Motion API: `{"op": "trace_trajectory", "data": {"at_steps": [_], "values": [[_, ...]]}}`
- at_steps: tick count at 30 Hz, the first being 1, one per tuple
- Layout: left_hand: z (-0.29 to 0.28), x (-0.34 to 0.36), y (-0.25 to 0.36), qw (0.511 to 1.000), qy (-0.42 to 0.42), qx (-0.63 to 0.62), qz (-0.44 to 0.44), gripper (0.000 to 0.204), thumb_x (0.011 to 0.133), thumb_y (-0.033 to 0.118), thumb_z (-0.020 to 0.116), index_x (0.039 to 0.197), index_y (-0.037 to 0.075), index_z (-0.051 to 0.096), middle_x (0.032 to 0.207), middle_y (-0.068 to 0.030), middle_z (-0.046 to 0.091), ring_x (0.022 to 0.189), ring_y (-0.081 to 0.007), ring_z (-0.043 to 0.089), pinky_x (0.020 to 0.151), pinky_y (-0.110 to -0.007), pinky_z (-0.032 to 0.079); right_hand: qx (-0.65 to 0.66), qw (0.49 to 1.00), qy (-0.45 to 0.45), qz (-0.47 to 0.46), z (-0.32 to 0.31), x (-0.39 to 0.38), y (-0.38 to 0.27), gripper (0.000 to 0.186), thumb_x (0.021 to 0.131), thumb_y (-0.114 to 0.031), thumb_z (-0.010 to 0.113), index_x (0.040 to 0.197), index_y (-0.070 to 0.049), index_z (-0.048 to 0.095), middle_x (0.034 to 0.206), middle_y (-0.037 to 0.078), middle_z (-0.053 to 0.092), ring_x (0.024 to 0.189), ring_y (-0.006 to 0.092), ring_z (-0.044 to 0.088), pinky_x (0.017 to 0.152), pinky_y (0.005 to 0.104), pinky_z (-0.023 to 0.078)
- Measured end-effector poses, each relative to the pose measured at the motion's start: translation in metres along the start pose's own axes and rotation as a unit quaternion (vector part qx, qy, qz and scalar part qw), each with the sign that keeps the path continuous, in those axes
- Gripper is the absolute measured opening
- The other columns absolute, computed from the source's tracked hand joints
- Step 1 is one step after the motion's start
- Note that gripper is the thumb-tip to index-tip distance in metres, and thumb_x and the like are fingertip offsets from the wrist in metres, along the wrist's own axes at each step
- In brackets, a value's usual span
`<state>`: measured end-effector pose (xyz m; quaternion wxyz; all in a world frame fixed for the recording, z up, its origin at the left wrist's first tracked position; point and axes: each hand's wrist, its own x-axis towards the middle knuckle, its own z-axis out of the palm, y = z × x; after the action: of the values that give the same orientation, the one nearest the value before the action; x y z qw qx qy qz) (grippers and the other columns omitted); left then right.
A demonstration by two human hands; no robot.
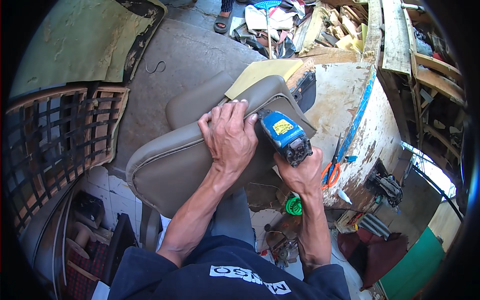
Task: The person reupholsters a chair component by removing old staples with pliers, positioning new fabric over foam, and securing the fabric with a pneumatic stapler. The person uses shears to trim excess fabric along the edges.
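Observation:
A grey-brown upholstered chair cushion [172, 172] with piped edges lies tilted in front of me, across my lap and the bench. My left hand [230, 134] is closed over its upper edge, fingers curled around the far side and the thumb near the tool. In my right hand [302, 172] is a blue staple gun [282, 127], gripped by its handle. Its nose meets the cushion's edge just right of my left thumb. My right fingers are partly hidden behind the tool. Another grey-brown padded piece [195, 102] and a yellow foam sheet [265, 75] lie just beyond.
Orange-handled scissors [331, 172] lie on the worn, blue-edged bench [340, 92] at right, above a green coil [294, 205]. A webbed wooden frame [65, 140] and a green panel [85, 40] stand left. Wood scraps [345, 25] are piled behind; a person's sandalled foot [221, 23] shows there.

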<state>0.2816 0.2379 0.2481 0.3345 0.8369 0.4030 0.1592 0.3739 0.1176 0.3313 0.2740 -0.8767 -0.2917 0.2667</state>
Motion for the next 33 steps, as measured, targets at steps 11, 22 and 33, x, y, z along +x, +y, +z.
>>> {"op": "trace_trajectory", "data": {"at_steps": [11, 22, 33], "values": [[-0.049, -0.018, -0.029, 0.999, -0.044, -0.006, 0.013, 0.037, 0.086, 0.020, 0.079, 0.117, 0.006, 0.067, 0.131, -0.0172, 0.063, 0.126, -0.0350, 0.058, 0.105, -0.050, 0.042, 0.035, 0.994, -0.016, 0.101, 0.003, -0.011, -0.005, 0.022, 0.081, -0.014, 0.080, 0.094, 0.002, 0.072, 0.078, 0.021, 0.073, 0.076, 0.0369, 0.076, 0.067, 0.0414, 0.058], [-0.050, -0.048, -0.045, 0.998, 0.001, 0.065, 0.025, 0.023, 0.086, 0.018, 0.080, 0.103, 0.008, 0.068, 0.128, -0.0125, 0.065, 0.130, -0.0318, 0.057, 0.115, -0.054, 0.033, 0.067, 0.996, -0.012, 0.055, 0.031, -0.030, -0.028, 0.018, 0.078, -0.015, 0.079, 0.079, 0.001, 0.072, 0.067, 0.017, 0.071, 0.064, 0.0281, 0.075, 0.061, 0.0381, 0.056], [-0.052, -0.035, -0.047, 1.000, -0.005, 0.016, 0.021, 0.023, 0.080, 0.013, 0.081, 0.097, 0.007, 0.068, 0.110, -0.0083, 0.069, 0.107, -0.0263, 0.064, 0.100, -0.044, 0.038, 0.069, 0.992, -0.034, 0.100, 0.038, -0.033, -0.036, 0.030, 0.075, -0.008, 0.077, 0.103, 0.000, 0.070, 0.080, 0.021, 0.072, 0.078, 0.0406, 0.074, 0.069, 0.0421, 0.058]]}}
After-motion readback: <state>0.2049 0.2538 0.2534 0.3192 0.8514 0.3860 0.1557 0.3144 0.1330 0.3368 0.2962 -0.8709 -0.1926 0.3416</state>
